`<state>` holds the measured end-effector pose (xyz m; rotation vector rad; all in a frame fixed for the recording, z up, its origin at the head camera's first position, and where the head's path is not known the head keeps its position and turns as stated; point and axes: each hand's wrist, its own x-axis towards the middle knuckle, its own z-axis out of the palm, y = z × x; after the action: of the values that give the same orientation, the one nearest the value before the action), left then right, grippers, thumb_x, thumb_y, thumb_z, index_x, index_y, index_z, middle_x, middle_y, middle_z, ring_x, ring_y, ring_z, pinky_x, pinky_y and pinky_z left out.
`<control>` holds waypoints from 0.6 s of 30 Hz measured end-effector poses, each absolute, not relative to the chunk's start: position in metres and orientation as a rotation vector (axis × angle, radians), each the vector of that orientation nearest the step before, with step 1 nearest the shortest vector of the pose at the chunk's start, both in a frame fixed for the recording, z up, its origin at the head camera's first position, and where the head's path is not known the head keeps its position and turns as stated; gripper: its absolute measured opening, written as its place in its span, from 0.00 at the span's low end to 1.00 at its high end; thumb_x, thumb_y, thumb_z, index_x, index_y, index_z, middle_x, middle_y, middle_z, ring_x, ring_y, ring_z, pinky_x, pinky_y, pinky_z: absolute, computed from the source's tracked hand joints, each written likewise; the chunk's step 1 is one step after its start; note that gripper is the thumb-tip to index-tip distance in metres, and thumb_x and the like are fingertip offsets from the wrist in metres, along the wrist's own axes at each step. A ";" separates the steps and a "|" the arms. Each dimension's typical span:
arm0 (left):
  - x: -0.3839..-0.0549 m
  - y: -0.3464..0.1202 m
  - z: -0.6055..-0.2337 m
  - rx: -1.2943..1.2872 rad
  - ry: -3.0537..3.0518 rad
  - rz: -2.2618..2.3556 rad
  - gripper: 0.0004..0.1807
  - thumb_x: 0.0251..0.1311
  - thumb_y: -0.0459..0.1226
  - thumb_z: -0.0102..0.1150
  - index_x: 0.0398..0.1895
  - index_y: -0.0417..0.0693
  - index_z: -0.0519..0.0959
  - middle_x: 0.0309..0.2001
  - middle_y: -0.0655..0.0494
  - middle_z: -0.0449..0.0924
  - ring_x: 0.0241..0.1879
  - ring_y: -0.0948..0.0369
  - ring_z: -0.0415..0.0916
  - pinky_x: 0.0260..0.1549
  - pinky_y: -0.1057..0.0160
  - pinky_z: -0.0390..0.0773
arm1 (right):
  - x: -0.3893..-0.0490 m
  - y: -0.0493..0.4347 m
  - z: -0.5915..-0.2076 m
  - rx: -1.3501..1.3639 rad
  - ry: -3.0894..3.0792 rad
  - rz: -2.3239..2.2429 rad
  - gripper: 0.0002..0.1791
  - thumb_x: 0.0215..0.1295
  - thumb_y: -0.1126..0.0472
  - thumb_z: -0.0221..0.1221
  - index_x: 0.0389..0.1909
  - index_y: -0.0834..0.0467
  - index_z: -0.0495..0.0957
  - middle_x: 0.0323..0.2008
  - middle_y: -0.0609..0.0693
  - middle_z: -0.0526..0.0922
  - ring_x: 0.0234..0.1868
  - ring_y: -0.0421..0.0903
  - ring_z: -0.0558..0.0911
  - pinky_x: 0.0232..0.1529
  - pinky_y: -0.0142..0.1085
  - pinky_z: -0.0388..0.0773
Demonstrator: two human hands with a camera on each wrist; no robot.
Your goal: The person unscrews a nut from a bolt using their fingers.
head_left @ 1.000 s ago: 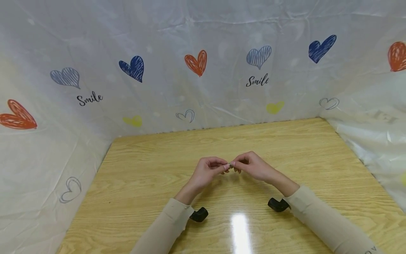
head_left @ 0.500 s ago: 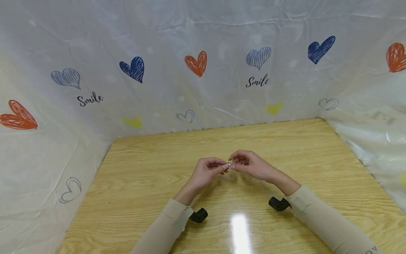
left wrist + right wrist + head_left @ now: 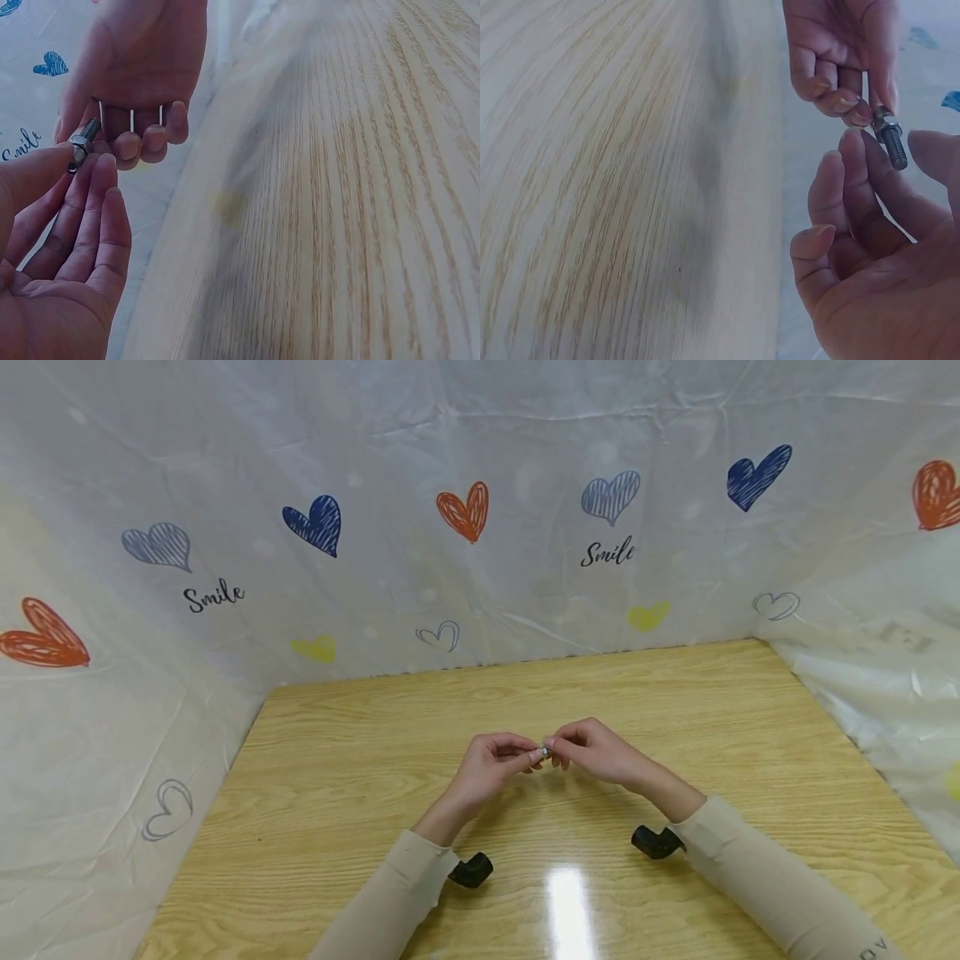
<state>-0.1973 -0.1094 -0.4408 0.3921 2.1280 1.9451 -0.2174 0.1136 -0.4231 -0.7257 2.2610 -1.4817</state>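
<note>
A small metal bolt [image 3: 896, 154] carries a hex nut [image 3: 886, 121] on its threaded shank. My left hand [image 3: 486, 767] pinches it at one end between thumb and fingertips. On the other side, my right hand [image 3: 600, 755] has its thumb and index finger at the nut, curled around it in the head view. The right wrist view shows a slight gap between that thumb and the shank. From the left wrist, the bolt [image 3: 90, 129] appears tilted, its threaded end pointing toward the right hand. Both hands are held above the wooden table.
The wooden table [image 3: 360, 760] spreads beneath both hands. A white sheet with printed hearts [image 3: 510, 577] hangs along its back and sides. Dark angular pieces [image 3: 472, 870] stick out at both sleeve cuffs.
Half a second ago the right fingers were spread and the shank showed between the hands. They have since come back together at the nut. My left hand has stayed almost still.
</note>
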 end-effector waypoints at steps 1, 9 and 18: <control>-0.197 -0.109 -0.441 0.394 2.131 1.942 0.09 0.68 0.33 0.65 0.46 0.35 0.86 0.44 0.45 0.87 0.46 0.40 0.83 0.52 0.40 0.83 | -0.218 0.114 -0.423 -0.724 2.260 -1.486 0.18 0.82 0.55 0.51 0.42 0.64 0.85 0.38 0.66 0.84 0.40 0.60 0.80 0.37 0.38 0.74; -0.197 -0.109 -0.441 0.386 2.138 1.926 0.10 0.69 0.35 0.66 0.47 0.37 0.86 0.44 0.46 0.88 0.47 0.38 0.83 0.51 0.40 0.83 | -0.217 0.116 -0.422 -0.741 2.238 -1.538 0.13 0.79 0.57 0.56 0.45 0.61 0.86 0.40 0.59 0.87 0.45 0.65 0.82 0.46 0.56 0.81; -0.197 -0.109 -0.443 0.384 2.128 1.938 0.09 0.69 0.33 0.65 0.46 0.35 0.85 0.43 0.45 0.88 0.47 0.36 0.82 0.51 0.42 0.84 | -0.216 0.118 -0.425 -0.783 2.213 -1.593 0.08 0.73 0.61 0.63 0.48 0.60 0.83 0.43 0.54 0.85 0.47 0.61 0.83 0.50 0.56 0.83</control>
<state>-0.1967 -0.1086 -0.4431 0.3842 2.1282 1.9377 -0.2161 0.1177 -0.4248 -0.7827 2.2135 -1.5925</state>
